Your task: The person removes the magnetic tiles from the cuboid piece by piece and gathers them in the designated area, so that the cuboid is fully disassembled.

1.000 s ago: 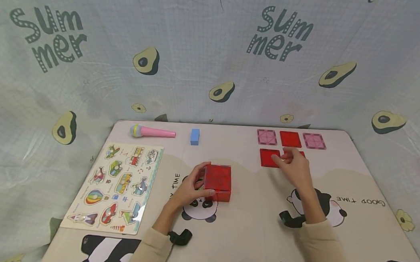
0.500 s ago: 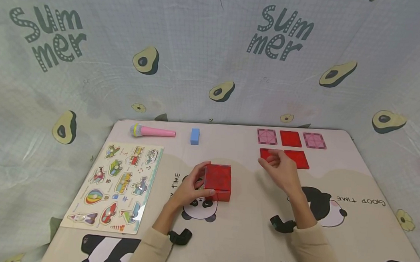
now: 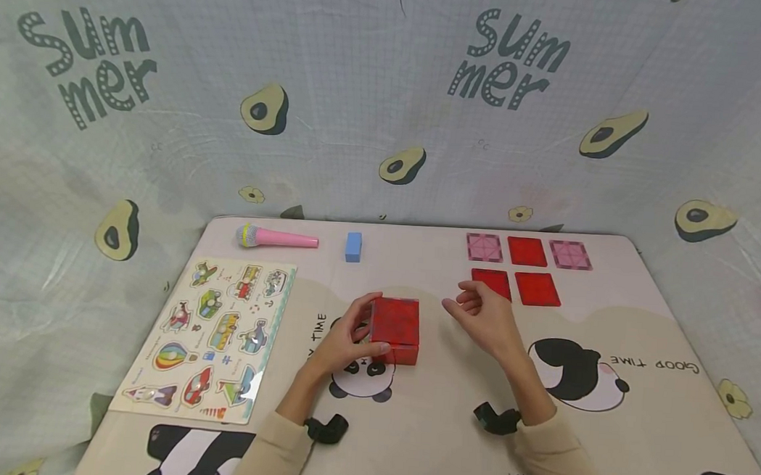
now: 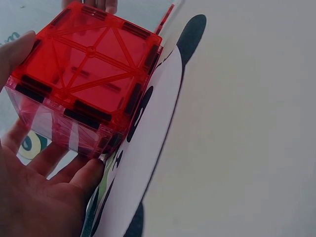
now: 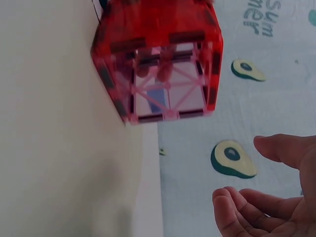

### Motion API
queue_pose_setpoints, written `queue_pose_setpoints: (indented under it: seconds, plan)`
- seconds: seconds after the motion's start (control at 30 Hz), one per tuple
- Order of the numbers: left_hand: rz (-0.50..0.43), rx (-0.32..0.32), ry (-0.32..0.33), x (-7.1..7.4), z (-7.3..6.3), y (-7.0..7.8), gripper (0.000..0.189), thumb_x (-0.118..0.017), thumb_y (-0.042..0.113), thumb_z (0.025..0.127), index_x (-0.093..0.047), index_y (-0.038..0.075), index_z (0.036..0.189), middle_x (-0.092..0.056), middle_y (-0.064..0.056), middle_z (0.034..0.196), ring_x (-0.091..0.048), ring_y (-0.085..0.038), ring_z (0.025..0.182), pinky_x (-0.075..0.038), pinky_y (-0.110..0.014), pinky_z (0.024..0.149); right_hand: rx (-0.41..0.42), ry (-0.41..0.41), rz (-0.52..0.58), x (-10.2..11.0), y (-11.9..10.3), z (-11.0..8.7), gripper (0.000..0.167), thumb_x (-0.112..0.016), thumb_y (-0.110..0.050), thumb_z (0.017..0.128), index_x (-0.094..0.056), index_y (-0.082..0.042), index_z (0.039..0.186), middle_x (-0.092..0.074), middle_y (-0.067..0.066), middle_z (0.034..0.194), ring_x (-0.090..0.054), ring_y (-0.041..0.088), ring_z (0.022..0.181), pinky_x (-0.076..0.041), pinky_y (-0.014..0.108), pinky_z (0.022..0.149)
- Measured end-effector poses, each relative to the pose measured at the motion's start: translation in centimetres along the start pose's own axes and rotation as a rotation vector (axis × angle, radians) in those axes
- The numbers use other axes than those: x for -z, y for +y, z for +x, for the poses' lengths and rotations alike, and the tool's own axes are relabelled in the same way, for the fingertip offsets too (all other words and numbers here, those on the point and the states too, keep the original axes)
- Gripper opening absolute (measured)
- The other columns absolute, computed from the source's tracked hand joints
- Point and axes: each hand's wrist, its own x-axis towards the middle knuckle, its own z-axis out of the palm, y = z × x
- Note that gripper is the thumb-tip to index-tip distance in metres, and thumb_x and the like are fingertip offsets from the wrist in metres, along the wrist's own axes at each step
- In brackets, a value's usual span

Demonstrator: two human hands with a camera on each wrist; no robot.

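A cube built of red and pink see-through magnetic tiles stands on the mat left of the right hand. My left hand grips it from the left, thumb at its near side. In the left wrist view the cube has a red face turned to the camera and a pink side below, with fingers spread along it. Nothing lies between the thumb and fingers of my right hand, which hovers loosely bent over the mat, near the corner of a flat red tile.
Flat tiles lie at the back right: a red tile, another red tile, and pink tiles at both ends of the rear row. A toy microphone, blue block and sticker-like puzzle board are at left.
My right hand has drawn back from the red tiles, moving left and nearer with nothing in it, uncovering the tiles. My left hand and the cube have stayed still.
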Motion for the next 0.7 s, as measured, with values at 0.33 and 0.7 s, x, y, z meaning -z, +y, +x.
queue_pose_setpoints:
  seconds: [0.33, 0.7]
  plan:
    - [-0.003, 0.006, 0.002, -0.1, 0.0, 0.1, 0.085, -0.075, 0.025, 0.086, -0.028, 0.022, 0.157, -0.042, -0.007, 0.155, -0.044, -0.031, 0.142, -0.047, -0.037, 0.111, 0.042, -0.058, -0.002, -2.0, -1.0, -0.8, 0.045, -0.076, -0.032, 0.088, -0.066, -0.002, 0.120, -0.071, 0.009, 0.099, -0.064, 0.018, 0.084, -0.059, 0.026, 0.078]
    - [0.028, 0.014, 0.011, -0.1, 0.0, 0.1, 0.082, -0.075, 0.025, 0.086, -0.030, 0.030, 0.155, -0.042, -0.004, 0.156, -0.042, -0.028, 0.144, -0.042, -0.039, 0.115, 0.082, -0.138, -0.028, -3.6, -1.5, -1.4, 0.027, -0.073, -0.032, 0.090, -0.073, -0.009, 0.103, -0.067, 0.001, 0.083, -0.057, 0.013, 0.075, -0.053, 0.021, 0.067]
